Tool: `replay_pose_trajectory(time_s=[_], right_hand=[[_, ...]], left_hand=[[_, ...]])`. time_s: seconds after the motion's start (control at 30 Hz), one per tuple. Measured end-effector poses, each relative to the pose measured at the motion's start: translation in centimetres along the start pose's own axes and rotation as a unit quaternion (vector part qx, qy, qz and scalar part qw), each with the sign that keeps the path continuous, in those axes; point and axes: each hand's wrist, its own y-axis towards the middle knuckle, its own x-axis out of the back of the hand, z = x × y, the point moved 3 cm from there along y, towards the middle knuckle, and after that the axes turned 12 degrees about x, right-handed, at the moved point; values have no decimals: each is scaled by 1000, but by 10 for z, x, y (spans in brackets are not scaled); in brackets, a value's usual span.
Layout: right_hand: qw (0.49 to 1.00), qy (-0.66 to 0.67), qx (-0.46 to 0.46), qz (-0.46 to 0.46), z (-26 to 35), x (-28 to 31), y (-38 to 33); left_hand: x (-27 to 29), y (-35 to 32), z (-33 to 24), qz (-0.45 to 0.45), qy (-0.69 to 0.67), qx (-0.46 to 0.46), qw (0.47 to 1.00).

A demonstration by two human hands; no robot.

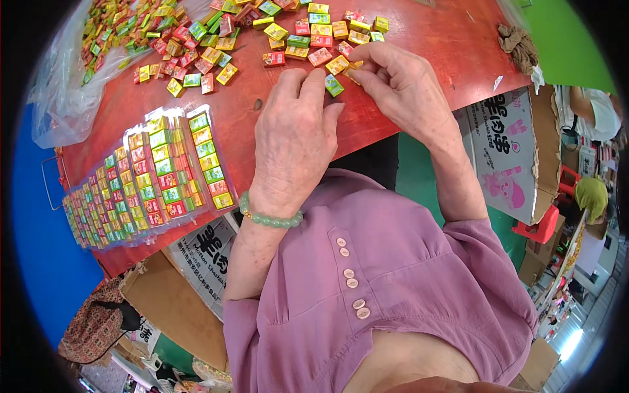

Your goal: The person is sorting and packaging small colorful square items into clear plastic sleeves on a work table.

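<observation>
My right hand [400, 88] pinches a small yellow-orange box [354, 67] between thumb and fingertips, partly hidden by them. Over the red table, my left hand [291, 134] has its back upward and fingers bent down, the thumb apart from them; nothing shows in it, though the space under the palm is hidden. A green box [333, 85] lies just beside its index finger. Close to both hands are a yellow box [337, 64], a red box [320, 57] and several more small red, yellow and green boxes.
Filled clear strips of boxes [211, 160] stand in rows at left on the red table [236, 121]. A clear plastic bag [62, 118] and a heap of loose boxes [124, 33] lie far left. A brown rag [517, 49] sits far right; cardboard cartons [501, 150] stand below the edge.
</observation>
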Motion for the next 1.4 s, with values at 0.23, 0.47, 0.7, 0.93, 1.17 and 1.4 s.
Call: replay_pose_trajectory(time_s=[0.23,0.47,0.7,0.93,1.17,1.4], right_hand=[[1000,-17,-9,23,4,-2,0],[995,-82,13,57,14,-6,-2],[991,-89,50,89,28,-11,-9],[982,-69,64,161,32,-7,-11],[981,-38,77,176,39,-12,-9],[979,-44,135,145,25,-27,55]], left_hand=[[3,1,2,21,21,-11,999],[2,3,3,-9,51,27,998],[4,1,4,-18,35,-27,999],[8,-12,5,0,41,-20,999],[11,-14,5,-19,41,-9,999],[7,-14,7,-33,49,-11,998]])
